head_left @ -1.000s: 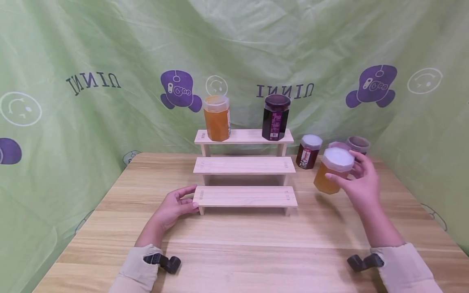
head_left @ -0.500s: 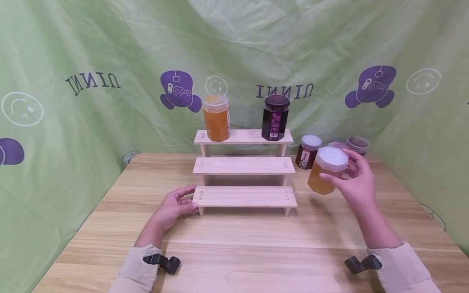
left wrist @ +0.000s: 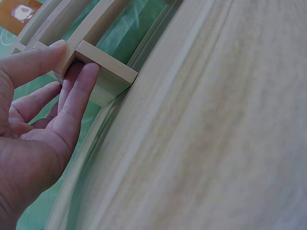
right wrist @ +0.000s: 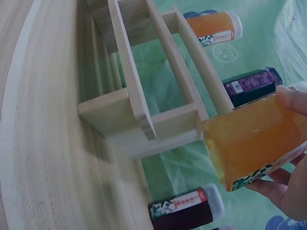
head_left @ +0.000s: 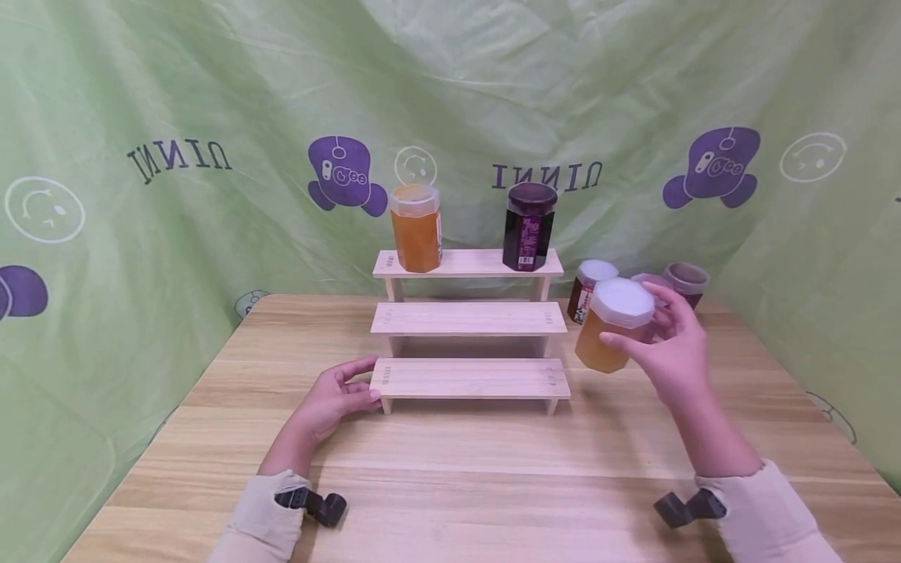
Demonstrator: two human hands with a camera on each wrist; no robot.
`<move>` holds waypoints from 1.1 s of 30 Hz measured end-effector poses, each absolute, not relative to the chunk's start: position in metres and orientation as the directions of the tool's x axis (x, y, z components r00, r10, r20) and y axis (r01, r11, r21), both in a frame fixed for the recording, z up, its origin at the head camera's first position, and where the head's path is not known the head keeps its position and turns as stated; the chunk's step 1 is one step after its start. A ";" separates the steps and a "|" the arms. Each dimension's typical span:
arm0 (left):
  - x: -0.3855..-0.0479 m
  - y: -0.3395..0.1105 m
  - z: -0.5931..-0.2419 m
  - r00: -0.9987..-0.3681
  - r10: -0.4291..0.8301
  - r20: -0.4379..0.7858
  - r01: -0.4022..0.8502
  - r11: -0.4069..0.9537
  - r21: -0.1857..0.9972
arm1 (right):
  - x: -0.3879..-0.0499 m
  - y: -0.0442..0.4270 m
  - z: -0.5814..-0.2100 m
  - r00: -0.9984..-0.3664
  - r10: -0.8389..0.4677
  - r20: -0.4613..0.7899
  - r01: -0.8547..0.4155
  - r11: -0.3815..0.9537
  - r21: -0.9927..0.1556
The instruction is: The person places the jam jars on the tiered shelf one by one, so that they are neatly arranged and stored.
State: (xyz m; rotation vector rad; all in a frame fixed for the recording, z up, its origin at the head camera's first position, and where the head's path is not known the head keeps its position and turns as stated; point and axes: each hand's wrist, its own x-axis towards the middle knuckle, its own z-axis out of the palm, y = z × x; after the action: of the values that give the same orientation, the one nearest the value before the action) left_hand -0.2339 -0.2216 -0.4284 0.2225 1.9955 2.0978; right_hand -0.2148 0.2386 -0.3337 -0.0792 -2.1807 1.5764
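Observation:
A three-tier wooden rack (head_left: 470, 378) stands mid-table. My left hand (head_left: 329, 402) pinches the left end of its lowest shelf; in the left wrist view the thumb and fingers of this hand (left wrist: 45, 115) close on the board's corner. My right hand (head_left: 672, 352) grips an amber jar with a white lid (head_left: 611, 336), slightly tilted and lifted, right of the rack. The right wrist view shows this amber jar (right wrist: 254, 139) near the shelf ends. On the top shelf stand an orange jar (head_left: 418, 238) at left and a dark purple jar (head_left: 529, 234) at right.
Behind the held jar, a dark red jar with a white lid (head_left: 581, 293) stands on the table (head_left: 450, 485), partly covered. Two more jars, one with a greyish lid (head_left: 687, 277), are at the back right. A green printed cloth (head_left: 450, 94) hangs behind.
My right hand has carried the amber jar leftward, nearer the rack, and it now partly covers the dark red jar. My left hand has stayed on the lowest shelf.

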 end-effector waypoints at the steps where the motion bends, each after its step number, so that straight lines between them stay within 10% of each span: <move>1: -0.234 -0.221 -0.429 -0.960 0.274 -0.052 -0.065 -0.040 0.997 | -0.214 0.237 -0.333 -0.900 0.294 0.323 -0.218 0.340 -0.915; 33: -0.233 -0.221 -0.428 -0.961 0.272 -0.060 -0.073 -0.040 0.997 | -0.216 0.188 -0.311 -0.923 0.145 0.357 -0.311 0.268 -0.912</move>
State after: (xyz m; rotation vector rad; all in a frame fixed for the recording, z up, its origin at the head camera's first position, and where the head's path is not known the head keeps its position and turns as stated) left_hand -0.2335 -0.2211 -0.4281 0.2121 1.9939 2.0959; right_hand -0.2159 0.1882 -0.3112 0.1507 -2.1748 1.6943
